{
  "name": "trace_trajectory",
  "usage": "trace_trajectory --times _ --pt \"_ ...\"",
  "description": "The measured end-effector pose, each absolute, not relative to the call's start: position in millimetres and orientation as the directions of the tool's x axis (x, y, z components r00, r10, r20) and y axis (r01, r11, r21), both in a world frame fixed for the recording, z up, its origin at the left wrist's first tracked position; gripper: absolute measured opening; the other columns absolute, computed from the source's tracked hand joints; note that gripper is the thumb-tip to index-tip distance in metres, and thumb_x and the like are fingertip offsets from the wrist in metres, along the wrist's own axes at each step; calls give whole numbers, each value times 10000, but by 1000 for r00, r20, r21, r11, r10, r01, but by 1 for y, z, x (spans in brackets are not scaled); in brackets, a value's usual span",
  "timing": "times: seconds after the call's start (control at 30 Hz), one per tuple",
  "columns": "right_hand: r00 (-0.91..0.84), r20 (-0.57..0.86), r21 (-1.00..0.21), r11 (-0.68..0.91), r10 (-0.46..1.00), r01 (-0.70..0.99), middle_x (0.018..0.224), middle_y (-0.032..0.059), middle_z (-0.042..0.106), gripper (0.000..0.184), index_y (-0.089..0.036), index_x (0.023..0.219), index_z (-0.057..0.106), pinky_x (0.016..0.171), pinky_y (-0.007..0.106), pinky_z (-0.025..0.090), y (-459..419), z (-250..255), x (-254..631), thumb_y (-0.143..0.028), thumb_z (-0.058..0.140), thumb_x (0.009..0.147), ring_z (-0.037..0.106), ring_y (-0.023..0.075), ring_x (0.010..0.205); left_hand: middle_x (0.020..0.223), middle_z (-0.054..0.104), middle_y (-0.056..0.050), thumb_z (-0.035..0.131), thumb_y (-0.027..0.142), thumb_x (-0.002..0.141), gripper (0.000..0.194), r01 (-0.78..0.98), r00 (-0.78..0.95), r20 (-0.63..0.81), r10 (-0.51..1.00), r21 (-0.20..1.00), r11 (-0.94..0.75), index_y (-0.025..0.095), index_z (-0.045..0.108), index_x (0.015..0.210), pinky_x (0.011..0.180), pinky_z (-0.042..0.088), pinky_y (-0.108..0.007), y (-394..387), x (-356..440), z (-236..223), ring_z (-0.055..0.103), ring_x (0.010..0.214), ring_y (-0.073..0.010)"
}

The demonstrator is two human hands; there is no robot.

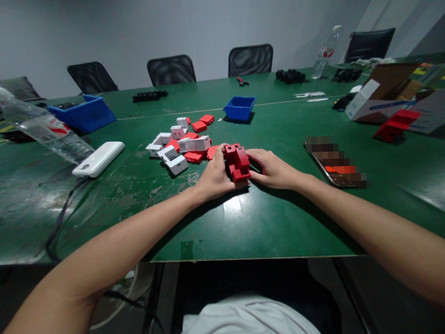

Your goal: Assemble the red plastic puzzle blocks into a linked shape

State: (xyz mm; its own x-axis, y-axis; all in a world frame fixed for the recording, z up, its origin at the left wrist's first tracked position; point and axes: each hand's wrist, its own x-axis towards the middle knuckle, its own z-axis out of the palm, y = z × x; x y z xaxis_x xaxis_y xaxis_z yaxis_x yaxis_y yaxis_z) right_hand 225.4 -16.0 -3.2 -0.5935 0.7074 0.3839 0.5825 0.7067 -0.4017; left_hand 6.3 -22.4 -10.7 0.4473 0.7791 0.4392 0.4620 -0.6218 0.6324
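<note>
A red plastic part (237,162) with a stepped cutout and small holes on top is held between my hands, just above the green table. My left hand (216,176) grips it from the left, thumb along its near side. From the right, my right hand (271,169) closes its fingers on the part's edge; some of its fingertips are hidden behind it. Beyond my left hand lies a loose pile of white plastic parts (176,163) and red plastic parts (195,157).
A small blue bin (239,108) stands past the pile. On the left are a white power bank (99,159) with a cable, a water bottle (48,133) and a larger blue bin (87,115). A phone (334,165), a red bracket (396,126) and a cardboard box (380,95) occupy the right.
</note>
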Motion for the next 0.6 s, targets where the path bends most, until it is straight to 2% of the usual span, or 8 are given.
trace_trajectory --times 0.17,0.4,0.5,0.6 --pt "-606 396 -400 724 690 562 1202 170 683 311 -161 1179 622 968 476 474 -15 -4 225 -312 575 911 634 305 1101 1409 470 -220 862 516 605 1075 442 505 422 753 623 -645 169 256 1422 1090 458 -514 -21 6 -11 543 1299 -371" --pt "-512 431 -385 665 743 640 1166 155 693 401 -154 1239 568 911 446 488 -16 -3 222 -276 585 857 640 296 1013 1414 469 -225 852 541 620 1080 469 524 401 751 601 -648 161 251 1433 1093 445 -546 -23 6 -9 541 1294 -382" --pt "-404 429 -415 574 808 706 1125 161 694 393 -144 1221 570 878 438 497 -16 -2 221 -281 582 852 648 290 966 1406 479 -221 851 549 616 1076 498 513 394 762 587 -639 162 268 1433 1082 447 -553 -24 6 -9 534 1298 -390" --pt "-217 440 -524 445 871 726 1082 156 703 392 -151 1208 563 848 425 509 -14 -1 223 -336 591 863 669 280 933 1390 498 -213 845 573 616 1061 539 504 360 785 579 -612 166 293 1426 1076 443 -560 -25 7 -8 531 1299 -396"
